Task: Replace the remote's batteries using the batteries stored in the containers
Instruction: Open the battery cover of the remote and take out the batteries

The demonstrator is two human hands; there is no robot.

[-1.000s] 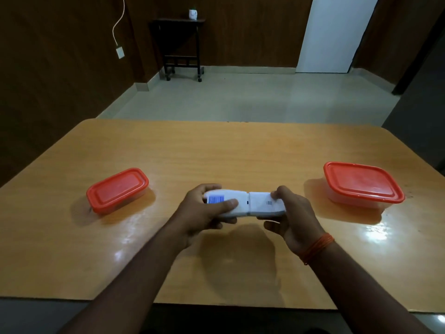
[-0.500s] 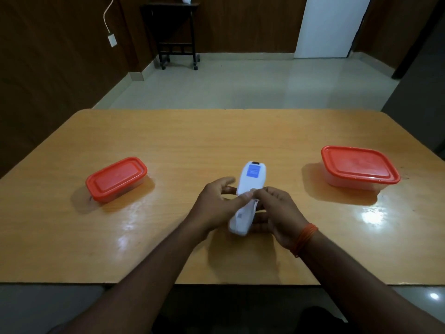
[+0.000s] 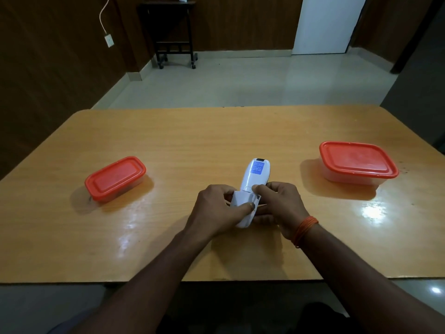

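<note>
A white remote (image 3: 254,177) with a blue sticker lies back-up over the wooden table (image 3: 192,138), its far end pointing away from me. My left hand (image 3: 214,212) grips its near end, thumb pressed on the battery cover (image 3: 242,200), which sits lifted and askew. My right hand (image 3: 280,206) holds the remote from the right, fingers curled round it, thumb at the cover's upper edge. Two plastic containers with red lids stand shut: a small one (image 3: 115,178) at the left, a larger one (image 3: 356,162) at the right. No batteries show.
The table's near edge (image 3: 216,280) runs just below my forearms. Beyond the table lie a tiled floor, a dark side table (image 3: 174,32) on wheels by the wall, and a white door (image 3: 325,22).
The remote was turned from lying sideways to pointing away from me. Both hands slid to its near end, and the battery cover has come partly off.
</note>
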